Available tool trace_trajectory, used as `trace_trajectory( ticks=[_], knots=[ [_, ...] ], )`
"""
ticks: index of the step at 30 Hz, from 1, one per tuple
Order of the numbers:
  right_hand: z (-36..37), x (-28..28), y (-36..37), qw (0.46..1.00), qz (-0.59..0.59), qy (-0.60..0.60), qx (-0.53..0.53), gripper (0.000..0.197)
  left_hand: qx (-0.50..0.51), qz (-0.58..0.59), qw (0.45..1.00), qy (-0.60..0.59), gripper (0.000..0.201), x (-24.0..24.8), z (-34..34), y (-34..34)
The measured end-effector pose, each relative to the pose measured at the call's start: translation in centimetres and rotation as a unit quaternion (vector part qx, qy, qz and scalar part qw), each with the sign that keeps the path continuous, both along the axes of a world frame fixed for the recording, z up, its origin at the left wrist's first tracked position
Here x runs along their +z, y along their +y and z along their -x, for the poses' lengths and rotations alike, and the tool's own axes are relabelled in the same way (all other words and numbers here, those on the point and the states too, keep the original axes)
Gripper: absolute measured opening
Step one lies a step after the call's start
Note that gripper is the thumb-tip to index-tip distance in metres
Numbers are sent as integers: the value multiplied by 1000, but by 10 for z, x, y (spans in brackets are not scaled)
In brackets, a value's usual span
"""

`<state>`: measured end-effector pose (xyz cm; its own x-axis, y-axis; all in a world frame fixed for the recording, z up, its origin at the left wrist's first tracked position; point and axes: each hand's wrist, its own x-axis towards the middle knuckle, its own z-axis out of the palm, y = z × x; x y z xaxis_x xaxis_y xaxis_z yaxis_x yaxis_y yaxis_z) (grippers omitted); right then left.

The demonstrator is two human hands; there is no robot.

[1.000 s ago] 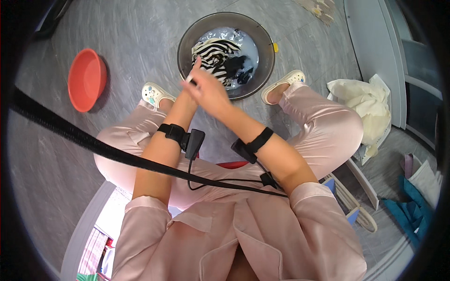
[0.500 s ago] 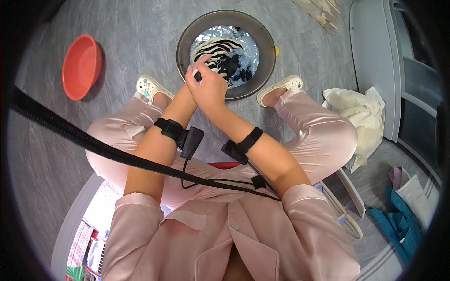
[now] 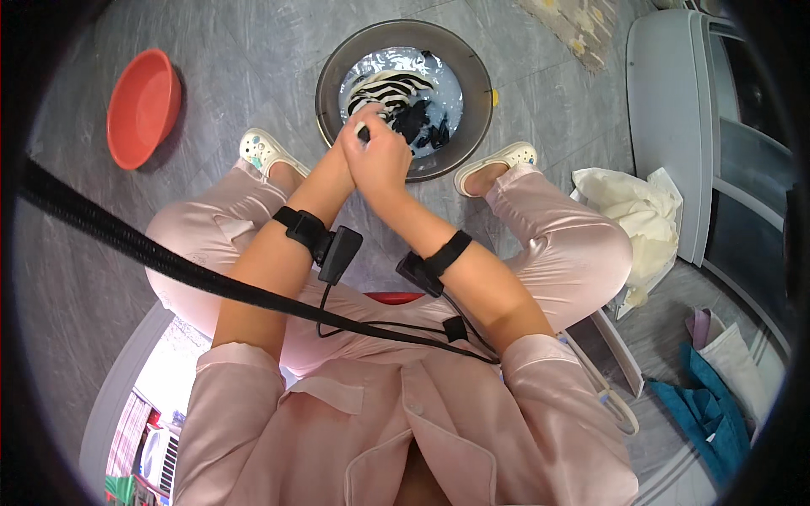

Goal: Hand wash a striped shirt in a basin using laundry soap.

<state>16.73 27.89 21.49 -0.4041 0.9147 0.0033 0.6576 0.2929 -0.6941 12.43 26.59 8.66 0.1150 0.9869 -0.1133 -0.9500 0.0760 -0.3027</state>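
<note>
A grey basin (image 3: 472,126) of bluish soapy water stands on the floor between my feet. In it lies a black-and-white striped cloth (image 3: 396,82), with dark cloth (image 3: 411,124) to its right. Both hands are together above the basin's near left side. My right hand (image 3: 382,163) is closed in a fist, with a bit of black-and-white cloth showing at its thumb side. Pressed against it, my left hand (image 3: 348,135) is closed on the same striped cloth, its fingers mostly hidden behind the right hand.
A red bowl (image 3: 143,110) rests on the floor at the left. At the right are a grey cabinet (image 3: 671,101), a bag of pale cloth (image 3: 637,211) and a teal cloth (image 3: 704,413). A black cable (image 3: 211,284) crosses in front of my arms.
The fingers by the striped cloth, stretched out before, are now curled in closer. My hands stay together over the basin. The whole view has shifted slightly.
</note>
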Motion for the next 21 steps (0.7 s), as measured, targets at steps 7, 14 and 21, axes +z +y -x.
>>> trace_trajectory(
  ticks=[7, 14, 21],
  knots=[
    [-23, -30, 81, 994, -1, -42, -105, 29, -88, 344, 908, 221, 23, 63, -14, 26],
    [0, 19, -9, 996, 82, -30, 30, 16, 29, -103, 963, 248, 20, 37, 20, -25],
    [-28, -41, 76, 993, -2, -57, -105, 28, -139, 382, 878, 251, 23, 68, -9, 22]
  ],
)
